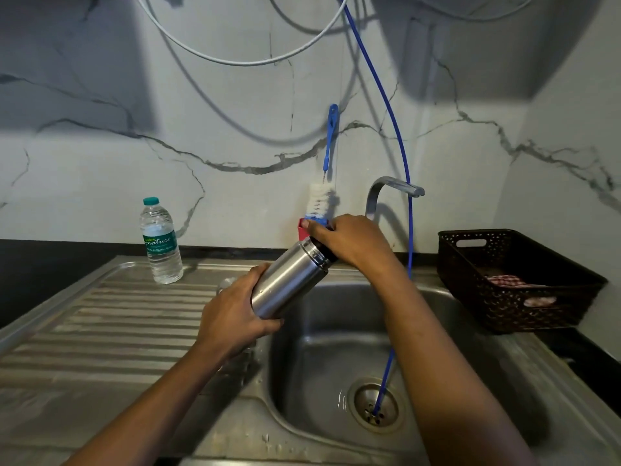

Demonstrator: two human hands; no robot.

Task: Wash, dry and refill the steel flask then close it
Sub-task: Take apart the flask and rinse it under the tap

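Holding the steel flask (289, 280) tilted over the sink (329, 348), we have our left hand (235, 314) wrapped round its base, fingers curled under the bottom end and thumb across the side. Our right hand (349, 243) closes over the flask's upper end, fingers curled round the dark top there; whether that is a cap or the bare neck we cannot tell. Just beyond the right fingertips stands a red cup (302, 230) with a blue-handled bottle brush (329, 139) upright in it. Behind the right knuckles the tap (386, 185) arches out, and a thin blue tube (401, 156) drops past the right wrist into the drain (361, 398). Well left of the left fingers a capped plastic water bottle (160, 243) stands on the draining board (100, 317). Right of the right forearm sits a dark basket (487, 307) holding a checked cloth (505, 281)
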